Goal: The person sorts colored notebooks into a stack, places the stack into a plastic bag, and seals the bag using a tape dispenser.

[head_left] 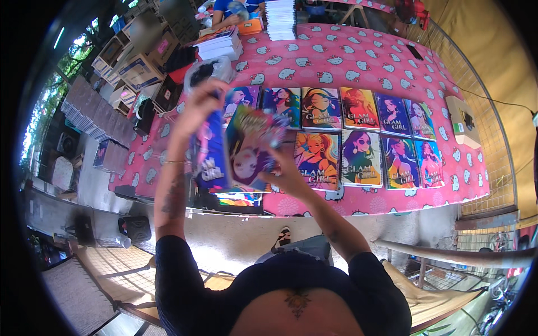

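Smeared by motion, my left hand (204, 103) is over the upper end of a purple-blue spiral notebook (212, 154); I cannot tell whether it grips it. My right hand (283, 171) holds the lower right edge of a multicoloured notebook (246, 148), whose cover drawing is upside down and partly blurred. Beneath these two, a colourful stack of notebooks (241, 200) shows at the table's near edge. To the right, illustrated notebooks lie in two rows, among them an orange-haired one (317, 159) and a white-covered one (362, 157).
A pink patterned cloth covers the table (370, 64). Across it, a person (227, 14) in blue sits near a tall paper stack (280, 21). A clear plastic bag (210, 73) lies beyond my left hand. A cardboard box (464, 122) stands at the right edge; notebook stacks (101, 112) stand left.
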Motion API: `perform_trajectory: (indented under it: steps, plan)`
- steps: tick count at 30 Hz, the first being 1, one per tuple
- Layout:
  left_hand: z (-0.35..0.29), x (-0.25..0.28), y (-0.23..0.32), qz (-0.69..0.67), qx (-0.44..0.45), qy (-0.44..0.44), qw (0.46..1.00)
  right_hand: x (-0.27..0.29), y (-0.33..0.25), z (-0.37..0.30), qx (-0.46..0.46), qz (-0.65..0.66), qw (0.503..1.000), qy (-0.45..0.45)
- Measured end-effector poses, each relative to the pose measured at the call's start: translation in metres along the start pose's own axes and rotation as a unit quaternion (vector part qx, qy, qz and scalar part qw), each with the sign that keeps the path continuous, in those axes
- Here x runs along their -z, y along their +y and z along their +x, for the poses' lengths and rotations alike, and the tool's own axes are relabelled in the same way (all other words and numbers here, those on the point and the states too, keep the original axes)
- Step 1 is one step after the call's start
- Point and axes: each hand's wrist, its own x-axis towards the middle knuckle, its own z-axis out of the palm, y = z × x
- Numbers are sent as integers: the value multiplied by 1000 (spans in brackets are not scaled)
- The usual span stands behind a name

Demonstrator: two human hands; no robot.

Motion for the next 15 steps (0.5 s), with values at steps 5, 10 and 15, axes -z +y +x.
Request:
perform_trajectory:
  steps: [5,10,15]
  plan:
    - [-17,-121,-91,277,-161,75,944,21,70,-18,138,-252,932,220]
    - [-34,-321,-18,75,-188,-15,979,197,82,-104,51,-417,819,390]
    - [-17,-485,29,224,-243,-95,939,373,97,-200,-129,-542,676,481]
